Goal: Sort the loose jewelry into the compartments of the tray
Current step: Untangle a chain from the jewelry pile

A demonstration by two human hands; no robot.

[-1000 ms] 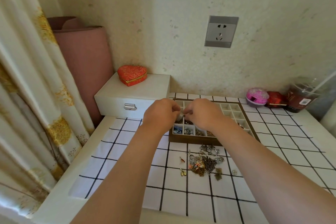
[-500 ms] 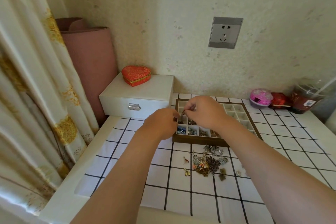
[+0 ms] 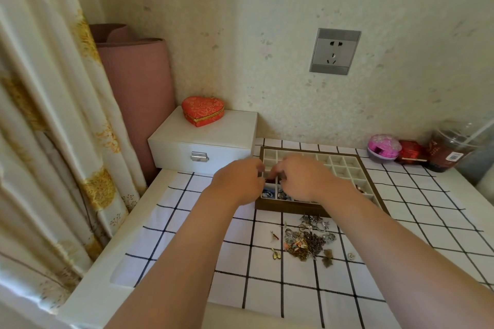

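Note:
The wooden tray (image 3: 290, 211) with white compartments lies on the checked cloth; its near-left cells hold small pieces. My left hand (image 3: 236, 183) and my right hand (image 3: 306, 179) hover over the tray's left compartments, fingertips almost touching. Both have curled fingers that pinch a small jewelry piece (image 3: 259, 174) between them, mostly hidden and blurred. A pile of loose jewelry (image 3: 307, 242) lies on the cloth just in front of the tray, with single small pieces (image 3: 275, 254) scattered around it.
A white jewelry box (image 3: 213, 139) with a red heart-shaped box (image 3: 202, 110) on top stands left of the tray. A pink case (image 3: 383, 146), a red box (image 3: 410, 151) and a dark cup (image 3: 451, 148) sit at the back right. A curtain (image 3: 53, 115) hangs at left.
My right hand has dropped slightly toward my left hand over the tray's left cells. Both hands keep their pinch. The camera has shifted a little.

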